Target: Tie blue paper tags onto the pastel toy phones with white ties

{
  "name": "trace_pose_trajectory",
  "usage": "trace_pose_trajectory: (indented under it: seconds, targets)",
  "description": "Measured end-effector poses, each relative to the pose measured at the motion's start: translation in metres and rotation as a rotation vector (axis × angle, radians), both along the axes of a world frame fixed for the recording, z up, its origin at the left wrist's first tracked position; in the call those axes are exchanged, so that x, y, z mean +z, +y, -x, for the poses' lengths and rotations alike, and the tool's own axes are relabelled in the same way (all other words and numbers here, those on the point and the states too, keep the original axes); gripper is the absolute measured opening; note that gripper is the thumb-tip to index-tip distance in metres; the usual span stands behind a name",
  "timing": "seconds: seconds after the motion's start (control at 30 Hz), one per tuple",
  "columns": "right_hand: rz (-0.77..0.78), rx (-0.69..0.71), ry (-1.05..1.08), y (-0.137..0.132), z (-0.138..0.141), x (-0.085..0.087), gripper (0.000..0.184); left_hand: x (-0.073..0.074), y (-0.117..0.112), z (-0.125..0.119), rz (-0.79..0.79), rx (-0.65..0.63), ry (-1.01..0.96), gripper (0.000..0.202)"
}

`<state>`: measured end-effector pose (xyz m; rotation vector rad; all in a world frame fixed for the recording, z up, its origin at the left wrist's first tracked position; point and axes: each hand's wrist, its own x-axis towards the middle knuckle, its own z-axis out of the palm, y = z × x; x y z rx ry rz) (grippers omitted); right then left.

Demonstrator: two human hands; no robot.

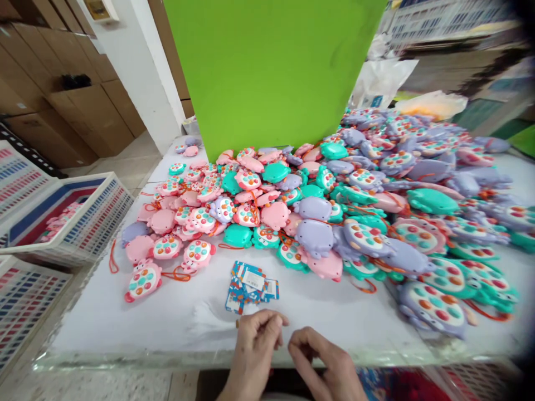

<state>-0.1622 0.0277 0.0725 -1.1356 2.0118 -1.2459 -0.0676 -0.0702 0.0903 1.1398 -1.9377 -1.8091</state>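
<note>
Left hand: my left hand (256,341) lay at the near edge of the desk (125,323), fingers (273,323) curled in with the thumb against the fingertips. I could not tell whether anything thin was pinched between them.
Right hand: my right hand (324,362) sat just beside the left one, a little nearer to me. Its fingers were folded loosely together and nothing showed in them.
Paper tags: a small fanned stack of blue-and-white printed tags (249,284) lay flat on the desk just beyond my left hand, apart from it and on the near side of the toys.
Handling the tags: they looked light, thin and bendable, and likely to slide on one another. I judged a pinch at a free corner or edge of the top tag the best hold, since pressing down on it flat would shift the stack.
Toy pile: a wide heap of animal-shaped bubble-button toys (317,211) in pink, teal and purple covered the far and right parts of the desk.
Nearest toy: a pink one (142,280) lay button side up at the near left of the heap, with orange cords (175,274) trailing beside it.
Behind: a tall green panel (271,72) stood at the far side of the heap.
Left of the desk: slotted plastic baskets (100,217) stood beside it, and cardboard boxes (83,111) were stacked farther back.
</note>
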Motion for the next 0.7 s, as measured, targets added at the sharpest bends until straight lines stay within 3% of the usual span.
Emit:
trace_pose_trajectory:
  seconds: [0.1,0.2,0.3,0.47,0.7]
  targets:
    - [-0.089,0.008,-0.095,0.006,0.003,-0.002,0.026,0.006,-0.007,0.004,-0.089,0.004,-0.012,0.041]
    - [-0.094,-0.043,-0.282,0.001,0.017,0.005,0.034,0.008,-0.009,0.002,-0.086,-0.196,-0.058,0.045]
    - [0.001,-0.066,-0.457,-0.015,0.023,0.013,0.039,0.007,-0.004,0.004,-0.065,-0.328,-0.068,0.047]
    - [0.183,-0.101,-0.639,-0.035,0.018,0.013,0.026,0.009,-0.001,0.009,-0.065,-0.358,-0.070,0.043]
    - [0.241,-0.176,-0.990,-0.034,0.018,0.012,0.025,0.010,0.001,0.012,-0.130,-0.351,-0.127,0.042]
